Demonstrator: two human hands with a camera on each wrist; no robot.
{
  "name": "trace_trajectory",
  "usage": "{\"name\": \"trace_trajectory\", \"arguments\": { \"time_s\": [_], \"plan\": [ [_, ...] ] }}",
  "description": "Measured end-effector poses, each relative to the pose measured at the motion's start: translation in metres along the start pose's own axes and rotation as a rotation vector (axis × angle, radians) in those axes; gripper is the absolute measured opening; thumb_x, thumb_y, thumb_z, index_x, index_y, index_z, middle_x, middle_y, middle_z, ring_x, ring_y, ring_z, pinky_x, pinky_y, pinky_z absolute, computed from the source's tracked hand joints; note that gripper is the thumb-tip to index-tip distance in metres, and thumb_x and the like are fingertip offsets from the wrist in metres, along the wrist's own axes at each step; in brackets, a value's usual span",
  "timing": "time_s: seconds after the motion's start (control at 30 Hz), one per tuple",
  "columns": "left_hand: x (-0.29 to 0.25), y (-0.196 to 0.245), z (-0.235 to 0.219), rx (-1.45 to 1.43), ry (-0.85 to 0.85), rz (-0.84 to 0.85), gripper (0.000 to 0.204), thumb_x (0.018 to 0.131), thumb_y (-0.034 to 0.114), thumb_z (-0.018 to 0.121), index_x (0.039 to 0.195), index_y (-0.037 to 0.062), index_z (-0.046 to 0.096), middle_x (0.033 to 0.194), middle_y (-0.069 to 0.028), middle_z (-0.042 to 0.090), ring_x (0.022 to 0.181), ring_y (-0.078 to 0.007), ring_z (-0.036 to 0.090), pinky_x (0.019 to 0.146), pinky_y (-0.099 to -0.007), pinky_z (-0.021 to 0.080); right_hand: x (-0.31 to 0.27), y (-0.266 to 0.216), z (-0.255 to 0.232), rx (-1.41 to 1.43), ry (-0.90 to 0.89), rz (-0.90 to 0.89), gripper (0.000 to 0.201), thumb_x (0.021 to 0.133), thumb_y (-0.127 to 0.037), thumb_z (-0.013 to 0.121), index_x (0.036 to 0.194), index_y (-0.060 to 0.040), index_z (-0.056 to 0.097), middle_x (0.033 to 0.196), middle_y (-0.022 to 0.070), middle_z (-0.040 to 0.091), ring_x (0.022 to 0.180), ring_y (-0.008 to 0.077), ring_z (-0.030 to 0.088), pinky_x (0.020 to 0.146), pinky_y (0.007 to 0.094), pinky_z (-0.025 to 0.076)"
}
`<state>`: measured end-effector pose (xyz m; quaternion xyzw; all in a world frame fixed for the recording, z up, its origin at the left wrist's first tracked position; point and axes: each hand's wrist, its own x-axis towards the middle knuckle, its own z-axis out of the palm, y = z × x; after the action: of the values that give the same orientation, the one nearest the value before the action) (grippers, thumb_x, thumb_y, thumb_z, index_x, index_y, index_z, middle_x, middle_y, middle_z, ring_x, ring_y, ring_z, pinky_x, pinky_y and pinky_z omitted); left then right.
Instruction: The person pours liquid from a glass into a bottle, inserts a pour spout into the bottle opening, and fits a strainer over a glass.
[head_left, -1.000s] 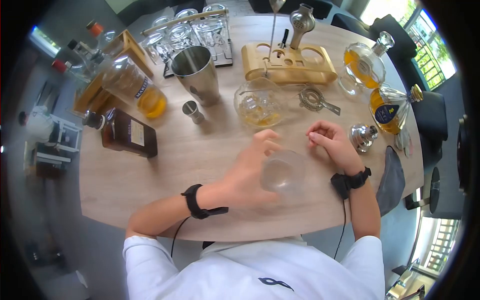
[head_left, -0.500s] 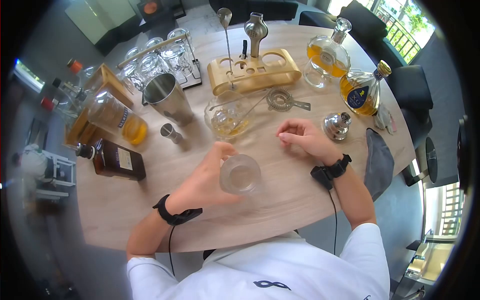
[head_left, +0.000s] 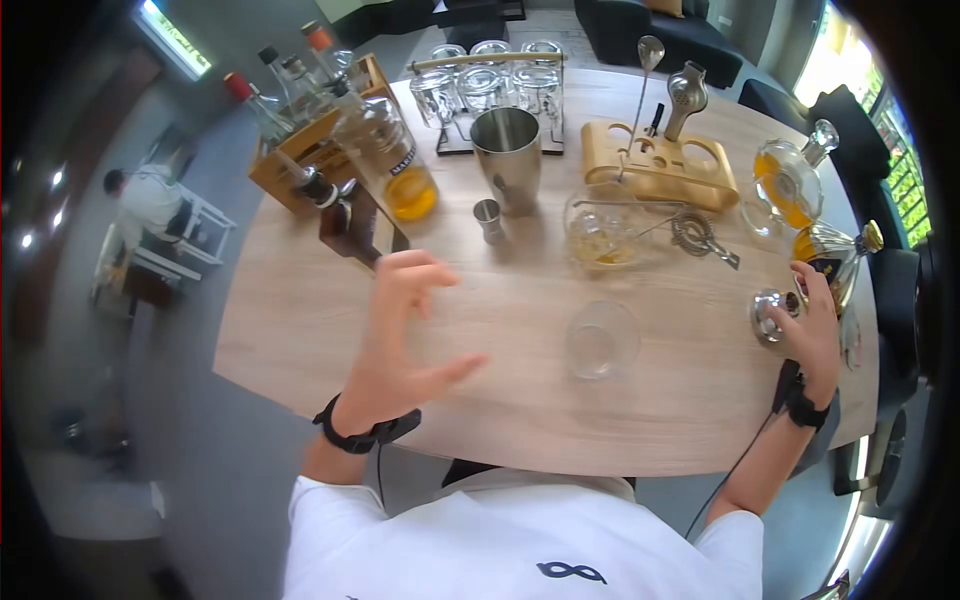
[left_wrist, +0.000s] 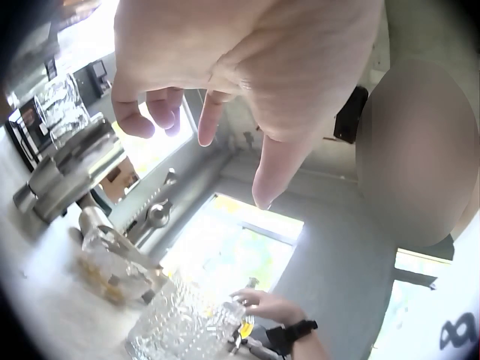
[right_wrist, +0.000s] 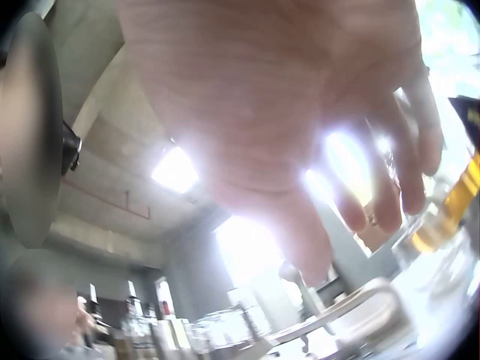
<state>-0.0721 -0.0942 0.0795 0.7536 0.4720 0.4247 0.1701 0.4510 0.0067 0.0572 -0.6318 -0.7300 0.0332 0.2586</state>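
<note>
Looks like the shaker-cap step: right hand [head_left: 818, 325] curls onto the steel shaker cap [head_left: 768, 314] at the table's right edge. Left hand [head_left: 405, 330] hovers loose, empty. Next needs a firm lift.

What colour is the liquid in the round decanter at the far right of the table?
Amber-orange; the round decanter shows it best in the head view.
</note>
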Motion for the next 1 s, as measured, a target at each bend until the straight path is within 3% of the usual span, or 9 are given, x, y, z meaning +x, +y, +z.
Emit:
{"name": "trace_trajectory", "arguments": {
  "time_s": [0.03, 0.1, 0.23, 0.4, 0.53, 0.67, 0.7, 0.83, 1.0],
  "plan": [
    [-0.009, -0.004, -0.008, -0.103, 0.088, -0.047, 0.060, 0.079, 0.016, 0.091, 0.129, 0.0093, 0.059, 0.131, -0.0069, 0.052, 0.100, -0.0138, 0.047, 0.083, -0.0299, 0.043, -0.001, -0.001, 0.003, 0.015, 0.002, 0.005, 0.065, 0.074, -0.006, 0.085, 0.135, -0.0043, 0.062, 0.123, 0.0159, 0.068, 0.117, 0.0331, 0.066, 0.102, 0.0416, 0.053],
    [-0.020, -0.014, -0.024, -0.149, 0.112, -0.098, 0.059, 0.081, 0.014, 0.090, 0.130, 0.0089, 0.059, 0.131, -0.0067, 0.052, 0.103, -0.0141, 0.048, 0.084, -0.0301, 0.043, -0.004, -0.001, 0.003, -0.035, -0.154, 0.114, 0.072, 0.069, -0.006, 0.088, 0.135, -0.0040, 0.061, 0.121, 0.0172, 0.069, 0.114, 0.0353, 0.067, 0.101, 0.0405, 0.053],
    [-0.013, -0.021, -0.021, -0.238, 0.151, -0.253, 0.061, 0.085, 0.013, 0.088, 0.136, 0.0071, 0.056, 0.135, -0.0070, 0.053, 0.115, -0.0173, 0.052, 0.090, -0.0320, 0.047, 0.004, 0.012, 0.009, 0.012, -0.250, 0.253, 0.073, 0.065, -0.007, 0.089, 0.132, -0.0038, 0.062, 0.117, 0.0176, 0.070, 0.108, 0.0352, 0.069, 0.097, 0.0400, 0.055],
    [0.050, -0.030, 0.005, -0.151, 0.110, -0.260, 0.071, 0.086, 0.021, 0.089, 0.144, 0.0061, 0.050, 0.144, -0.0096, 0.051, 0.133, -0.0245, 0.049, 0.101, -0.0377, 0.050, 0.004, 0.015, 0.012, -0.009, -0.228, 0.247, 0.063, 0.066, -0.007, 0.089, 0.123, -0.0029, 0.064, 0.112, 0.0183, 0.073, 0.100, 0.0339, 0.072, 0.089, 0.0407, 0.057],
    [0.101, -0.062, 0.025, -0.053, 0.095, -0.255, 0.081, 0.086, 0.029, 0.090, 0.150, 0.0091, 0.045, 0.151, -0.0131, 0.050, 0.145, -0.0289, 0.045, 0.108, -0.0425, 0.048, 0.003, 0.011, 0.010, 0.013, -0.197, 0.283, 0.062, 0.067, -0.007, 0.089, 0.123, -0.0029, 0.064, 0.109, 0.0182, 0.073, 0.099, 0.0343, 0.072, 0.089, 0.0406, 0.057],
    [0.117, -0.089, 0.043, -0.075, 0.126, -0.274, 0.091, 0.082, 0.033, 0.093, 0.153, 0.0086, 0.042, 0.153, -0.0178, 0.049, 0.146, -0.0330, 0.045, 0.109, -0.0461, 0.049, 0.001, 0.009, 0.010, 0.051, -0.128, 0.198, 0.060, 0.070, -0.008, 0.088, 0.124, -0.0027, 0.064, 0.112, 0.0186, 0.074, 0.102, 0.0350, 0.073, 0.090, 0.0408, 0.057],
    [0.120, -0.095, 0.046, -0.065, 0.113, -0.288, 0.102, 0.079, 0.033, 0.094, 0.157, 0.0048, 0.035, 0.153, -0.0178, 0.049, 0.145, -0.0308, 0.045, 0.108, -0.0472, 0.049, 0.002, 0.005, 0.010, 0.055, -0.103, 0.190, 0.059, 0.071, -0.007, 0.088, 0.124, -0.0030, 0.064, 0.113, 0.0184, 0.074, 0.103, 0.0352, 0.073, 0.090, 0.0408, 0.057],
    [0.126, -0.110, 0.060, -0.073, 0.142, -0.278, 0.116, 0.074, 0.035, 0.096, 0.160, 0.0039, 0.025, 0.153, -0.0175, 0.051, 0.144, -0.0302, 0.047, 0.110, -0.0485, 0.047, 0.002, -0.018, 0.005, 0.036, -0.061, 0.186, 0.058, 0.073, -0.005, 0.087, 0.125, -0.0045, 0.064, 0.117, 0.0184, 0.074, 0.106, 0.0370, 0.073, 0.092, 0.0411, 0.057],
    [0.134, -0.121, 0.067, -0.115, 0.181, -0.312, 0.112, 0.074, 0.032, 0.096, 0.158, 0.0047, 0.028, 0.142, -0.0165, 0.060, 0.135, -0.0287, 0.057, 0.111, -0.0472, 0.048, 0.003, -0.023, 0.009, 0.094, -0.094, 0.085, 0.058, 0.072, -0.002, 0.086, 0.126, -0.0025, 0.064, 0.116, 0.0177, 0.073, 0.103, 0.0365, 0.073, 0.092, 0.0391, 0.057]
  ]
}}
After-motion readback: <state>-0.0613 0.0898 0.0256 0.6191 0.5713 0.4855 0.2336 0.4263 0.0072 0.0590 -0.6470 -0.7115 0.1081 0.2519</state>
